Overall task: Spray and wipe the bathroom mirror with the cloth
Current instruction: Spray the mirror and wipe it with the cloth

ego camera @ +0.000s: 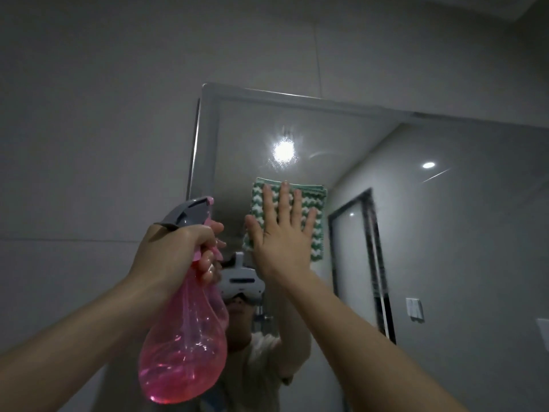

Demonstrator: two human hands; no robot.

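1. Head view: right hand (282, 233) flat, fingers straight and spread, palm pressing cloth (309, 209) against mirror (416, 233). No curl round the cloth; grip wide, holding by pressure alone.
2. Cloth folded to a rough square, green-and-white zigzag, showing above and to the right of the fingers; its left and lower edges peeking past the thumb and heel of the palm. Sits in the upper middle of the glass, just below the bright lamp glare (283, 150).
3. Left hand (178, 248) curled tight round the neck of the spray bottle (184, 346), one finger by the trigger. Grip closed on the bottle.
4. Bottle pink and see-through, long axis running from lower body up to the grey nozzle (190, 212), tilted a little; nozzle aimed up and right toward the glass, near the mirror's left edge (193, 150).
5. Key relation: cloth lying right of the nozzle and slightly above it; hands just beside each other, thumb of the right near the fingers of the left, not touching.
6. Most unwiped-looking glass stretching right and down from the cloth; faint speckles around the glare, likely droplets, hard to confirm.
7. Judgement: wiping step in hand, right hand far nearer the work; next stroke probably calling for a sideways or downward sweep away from the bottle.
8. Risk, as a guess: flat palm slipping off the cloth on wet glass.
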